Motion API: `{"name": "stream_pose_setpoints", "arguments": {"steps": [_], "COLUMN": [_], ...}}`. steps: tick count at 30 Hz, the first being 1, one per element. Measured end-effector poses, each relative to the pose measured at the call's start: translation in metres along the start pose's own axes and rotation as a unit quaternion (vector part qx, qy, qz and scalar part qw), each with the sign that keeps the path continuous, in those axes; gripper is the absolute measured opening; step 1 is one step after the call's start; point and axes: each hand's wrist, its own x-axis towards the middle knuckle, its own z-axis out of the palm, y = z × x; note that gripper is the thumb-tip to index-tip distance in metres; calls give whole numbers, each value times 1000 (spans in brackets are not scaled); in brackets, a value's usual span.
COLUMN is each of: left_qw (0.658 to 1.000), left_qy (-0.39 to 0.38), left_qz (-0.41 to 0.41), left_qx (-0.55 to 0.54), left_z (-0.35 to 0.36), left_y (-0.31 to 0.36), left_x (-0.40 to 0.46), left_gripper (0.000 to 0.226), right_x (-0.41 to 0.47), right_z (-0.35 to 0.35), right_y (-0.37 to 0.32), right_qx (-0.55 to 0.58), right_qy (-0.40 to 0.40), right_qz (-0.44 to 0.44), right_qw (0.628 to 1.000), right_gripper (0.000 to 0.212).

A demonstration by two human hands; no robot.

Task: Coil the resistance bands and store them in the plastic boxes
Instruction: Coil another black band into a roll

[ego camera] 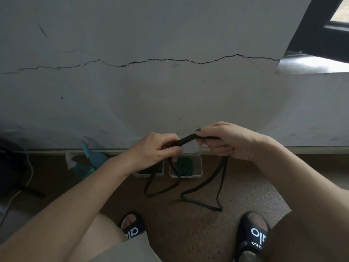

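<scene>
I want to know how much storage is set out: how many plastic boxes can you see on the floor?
2. The right plastic box sits by the wall and holds a coiled green band; the left plastic box stands beside it, mostly hidden behind the left hand. More may be hidden.

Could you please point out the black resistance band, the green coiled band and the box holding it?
black resistance band [186,139], head view, stretch between the hands.
green coiled band [184,165], head view, coil's top.
plastic box [197,175], head view, front rim.

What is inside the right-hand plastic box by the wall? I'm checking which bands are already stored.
The right plastic box holds a coiled green band. The black band, held by the left hand and right hand, hangs across the box's left part, hiding what lies behind it.
</scene>
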Motion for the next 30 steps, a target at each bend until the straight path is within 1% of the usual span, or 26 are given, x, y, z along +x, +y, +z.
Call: {"name": "stream_pose_setpoints", "arguments": {"steps": [2, 4, 6, 9, 12, 15, 16, 18, 19, 20, 21, 22, 23, 24, 25, 26, 28, 30], "left_qw": [999, 993, 982, 972, 978, 988, 989, 990, 990, 989, 988, 987, 986, 986, 985, 985, 986, 985], "left_qy": [-1, -24, -51, -61, -29, -5, -6, -9, -11, -16, -21, -26, -27, -29, -31, -36, -42, -49], "left_qz": [4, -5, -28, -61, -60, -48, -43, -23, -12, -3, 5, 12, 19, 23, 22, 16, 4, -5], "left_qx": [51, 116, 178, 221, 199, 147, 140, 136, 140, 146, 151, 156, 161, 166, 167, 165, 160, 165], "left_z": [-3, -6, -8, -11, -18, -19, -17, -12, -10, -7, -4, 0, 4, 6, 8, 8, 6, 4], "left_y": [-5, -11, -18, -26, -26, -17, -12, -5, 0, 3, 6, 9, 11, 12, 11, 10, 8, 5], "left_x": [0, -1, -3, -7, -11, -13, -14, -14, -12, -11, -9, -8, -6, -5, -4, -4, -4, -5], "left_gripper": [8, 3, 5, 10, 14, 17, 18, 19, 18, 17, 16, 15, 15, 16, 18, 18, 14, 13], "right_x": [0, -1, -1, -2, 6, 11, 10, 21, 27, 24, 27, 30, 31, 30, 28, 22, 16, 24], "right_z": [-4, -9, -16, -31, -45, -43, -39, -28, -18, -10, -6, 6, 23, 41, 53, 56, 52, 43], "right_y": [0, -1, -1, 1, 17, 35, 40, 45, 45, 52, 60, 60, 53, 44, 38, 37, 41, 38], "right_qx": [7, 13, 19, 18, -61, -126, -163, -247, -268, -276, -269, -235, -203, -168, -133, -127, -144, -171], "right_qy": [10, 22, 35, 69, 85, 31, 30, 62, 45, -6, -22, -18, -16, 0, 21, 48, 79, 112], "right_qz": [0, 0, -4, 13, 71, 140, 154, 167, 155, 128, 90, 45, 2, -42, -64, -78, -98, -88], "right_qw": [1000, 1000, 999, 997, 992, 982, 974, 953, 950, 953, 959, 971, 979, 985, 989, 988, 982, 975], "right_gripper": [34, 35, 36, 35, 34, 31, 32, 33, 31, 26, 23, 27, 35, 43, 48, 50, 46, 44]}}
